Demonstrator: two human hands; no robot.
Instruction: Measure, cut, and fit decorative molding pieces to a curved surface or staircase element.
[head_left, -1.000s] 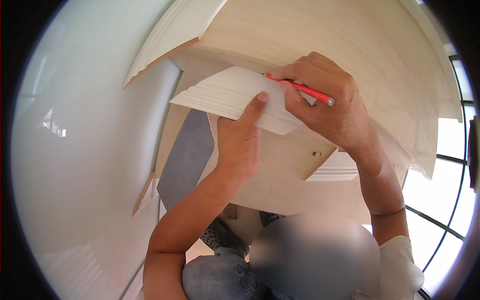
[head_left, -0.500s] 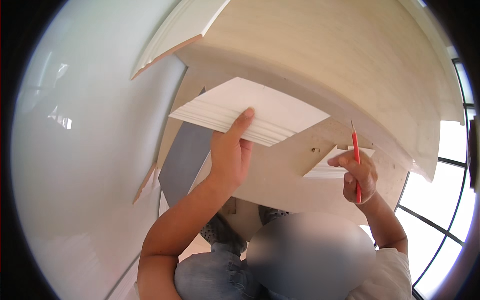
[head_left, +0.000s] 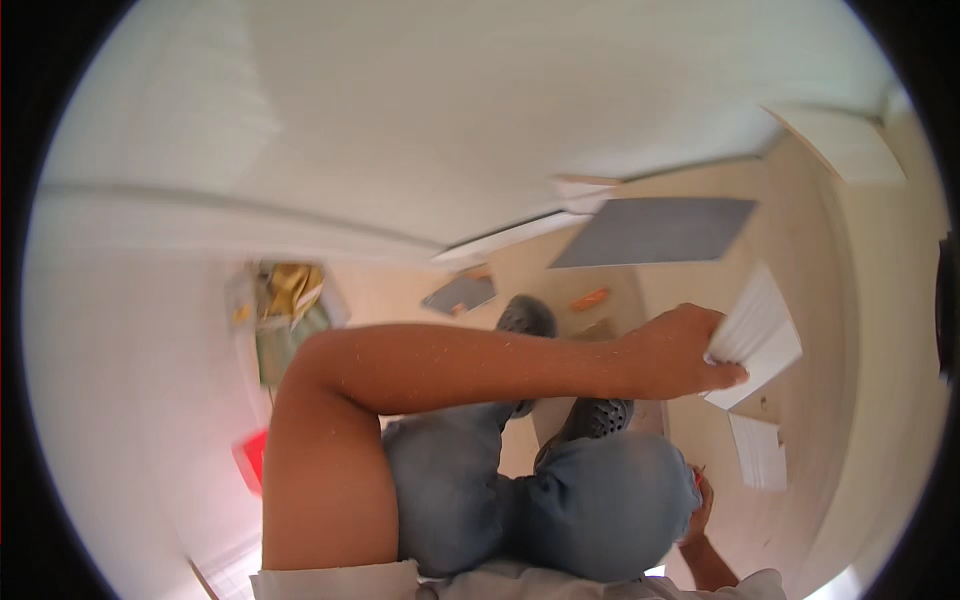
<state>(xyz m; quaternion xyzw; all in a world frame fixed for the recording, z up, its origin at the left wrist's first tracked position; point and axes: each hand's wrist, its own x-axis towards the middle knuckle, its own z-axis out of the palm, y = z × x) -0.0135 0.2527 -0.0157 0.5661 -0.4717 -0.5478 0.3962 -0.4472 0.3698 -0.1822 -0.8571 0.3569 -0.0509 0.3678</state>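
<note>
Left grip (head_left: pixel 685 350) closed on a ridged white board (head_left: pixel 762 340)

Beside your right knee (head_left: pixel 610 500), your partly hidden right grip (head_left: pixel 702 510) holds a red pencil (head_left: pixel 697 479). Your left arm (head_left: pixel 470 368) crosses rightward, holding the board by its left edge, out past your knees. Another white piece (head_left: pixel 760 455) lies near it; farther off sits a grey sheet (head_left: pixel 660 232).

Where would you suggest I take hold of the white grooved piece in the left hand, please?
I'd pinch the white grooved piece across its two faces at the free right-hand edge, coming from the picture's right: it looks flat and thin, and the left hand already grips its left side.
</note>
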